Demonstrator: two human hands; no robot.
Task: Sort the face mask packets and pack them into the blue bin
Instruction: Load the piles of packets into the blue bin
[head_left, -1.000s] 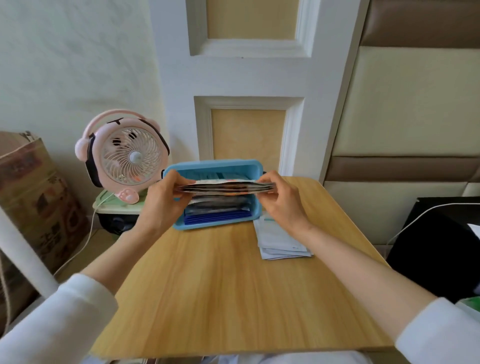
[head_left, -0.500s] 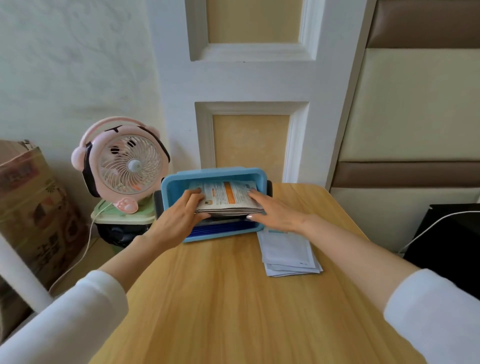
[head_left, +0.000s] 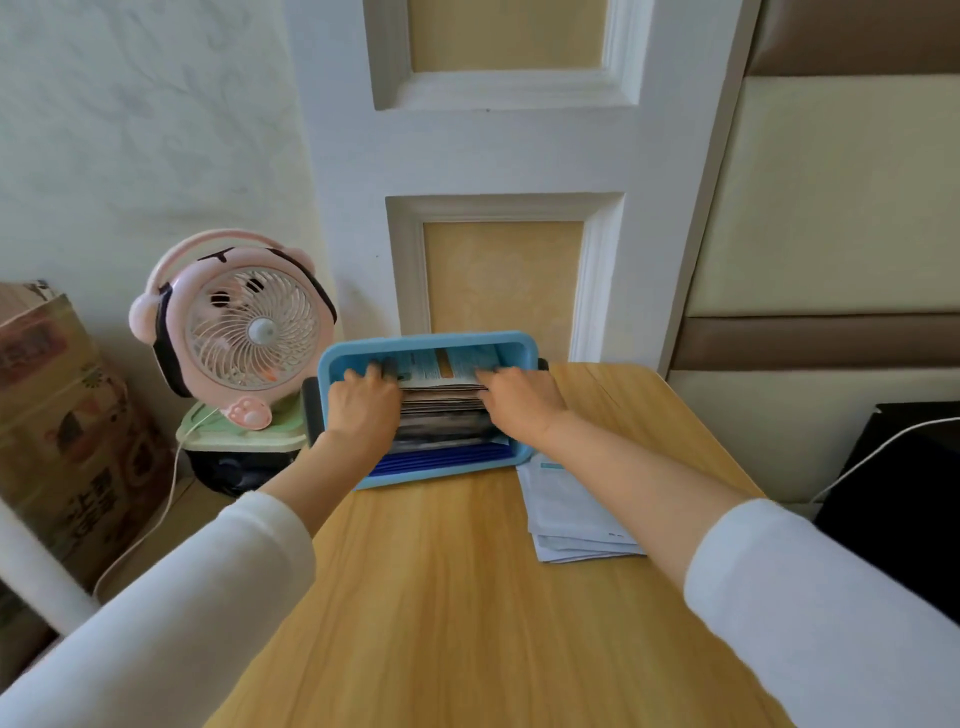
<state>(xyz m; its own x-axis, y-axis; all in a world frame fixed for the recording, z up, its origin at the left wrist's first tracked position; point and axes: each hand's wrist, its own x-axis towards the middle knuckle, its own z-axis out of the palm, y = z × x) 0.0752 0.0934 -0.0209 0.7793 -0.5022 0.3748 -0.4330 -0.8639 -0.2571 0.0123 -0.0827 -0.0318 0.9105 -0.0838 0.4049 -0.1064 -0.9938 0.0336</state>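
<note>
Both my hands are inside the light blue plastic bin (head_left: 426, 344), which sits at the far edge of the light wooden bench (head_left: 467, 597), close to the wall. My left hand (head_left: 363, 408) grips the left end of the stack of face mask packets (head_left: 441, 410) and my right hand (head_left: 522, 400) grips its right end, fingers curled over the top packet, a pale blue one with an orange stripe. Dark blue packets (head_left: 447, 457) fill the near part of the bin. A loose pile of pale packets (head_left: 576, 519) lies on the bench just right of the bin, its far end hidden by my right forearm. A round pink fan (head_left: 244, 327) stands left of the bench.
</note>
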